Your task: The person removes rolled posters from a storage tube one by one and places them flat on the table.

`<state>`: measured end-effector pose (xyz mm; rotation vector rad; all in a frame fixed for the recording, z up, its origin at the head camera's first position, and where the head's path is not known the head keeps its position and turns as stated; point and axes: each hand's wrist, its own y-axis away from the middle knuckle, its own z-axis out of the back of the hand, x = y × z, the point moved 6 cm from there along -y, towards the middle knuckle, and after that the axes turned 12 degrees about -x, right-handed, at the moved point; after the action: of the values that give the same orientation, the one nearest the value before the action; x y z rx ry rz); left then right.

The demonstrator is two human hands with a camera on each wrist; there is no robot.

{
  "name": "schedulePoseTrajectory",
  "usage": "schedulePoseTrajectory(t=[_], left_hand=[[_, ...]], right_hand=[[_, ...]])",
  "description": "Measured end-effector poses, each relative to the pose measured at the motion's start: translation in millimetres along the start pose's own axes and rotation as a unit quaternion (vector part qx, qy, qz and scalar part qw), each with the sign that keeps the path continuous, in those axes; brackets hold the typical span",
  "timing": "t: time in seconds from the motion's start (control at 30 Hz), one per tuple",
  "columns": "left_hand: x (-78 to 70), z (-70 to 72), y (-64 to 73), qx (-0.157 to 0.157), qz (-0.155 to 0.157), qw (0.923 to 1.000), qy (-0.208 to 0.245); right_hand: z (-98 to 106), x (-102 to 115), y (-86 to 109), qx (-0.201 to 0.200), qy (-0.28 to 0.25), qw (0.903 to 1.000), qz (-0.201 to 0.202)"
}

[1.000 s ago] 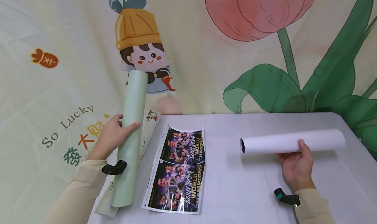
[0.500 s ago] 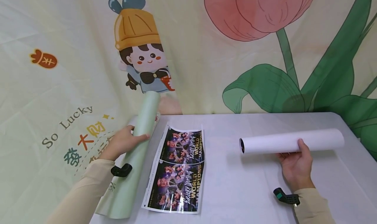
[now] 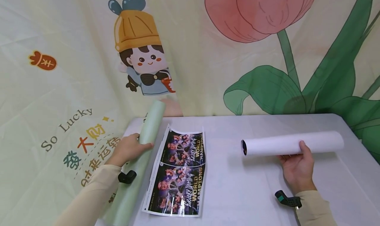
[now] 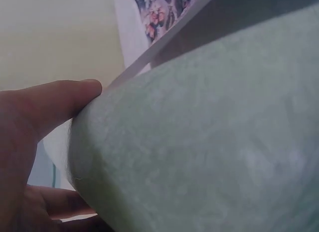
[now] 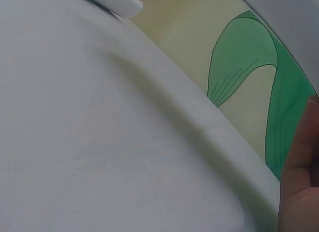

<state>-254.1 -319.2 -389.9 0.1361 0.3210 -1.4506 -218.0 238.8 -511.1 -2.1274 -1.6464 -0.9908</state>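
My left hand (image 3: 129, 150) grips a long pale green roll (image 3: 152, 120), thumb across its front and fingers behind. The roll slants at the table's left side, over a patterned cream roll (image 3: 112, 197) that it mostly hides. In the left wrist view the green roll (image 4: 209, 142) fills much of the picture, with the thumb (image 4: 75, 95) pressed on its edge. My right hand (image 3: 300, 171) holds a rolled white sheet (image 3: 273, 145) level above the table, thumb in front, fingers underneath; dark print shows inside its left end. Fingers (image 5: 298, 182) appear at the right wrist view's edge.
Between the hands a glossy printed sheet (image 3: 178, 183) with two dark pictures lies on the white-covered table (image 3: 225, 189), its corners slightly curled. Behind the table hangs a cream backdrop cloth (image 3: 193, 54) with a cartoon figure and a tulip.
My left hand has lowered the green roll and shifted it slightly right, over the patterned roll, which is now mostly covered. The right hand and white roll have stayed nearly still.
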Motion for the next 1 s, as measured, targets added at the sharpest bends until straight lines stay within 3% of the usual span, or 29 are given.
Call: schedulePoseTrajectory(t=[0.37, 0.57, 0.77, 1.0], left_hand=[[10.1, -23.1, -1.6, 0.020, 0.015, 0.9997, -0.007], [14.0, -26.7, -0.8, 0.030, 0.028, 0.9992, 0.002], [11.5, -34.0, -2.6, 0.025, 0.015, 0.9992, -0.028], [2.5, -35.9, 1.3, -0.003, -0.015, 0.9979, -0.063]], right_hand=[[2, -2, -2.7, 0.000, -0.016, 0.9998, -0.014], [2, 0, -3.0, -0.003, -0.028, 0.9993, -0.024], [2, -1, -2.9, -0.008, -0.020, 0.9995, -0.022], [2, -1, -3.0, -0.012, -0.018, 0.9996, -0.020]])
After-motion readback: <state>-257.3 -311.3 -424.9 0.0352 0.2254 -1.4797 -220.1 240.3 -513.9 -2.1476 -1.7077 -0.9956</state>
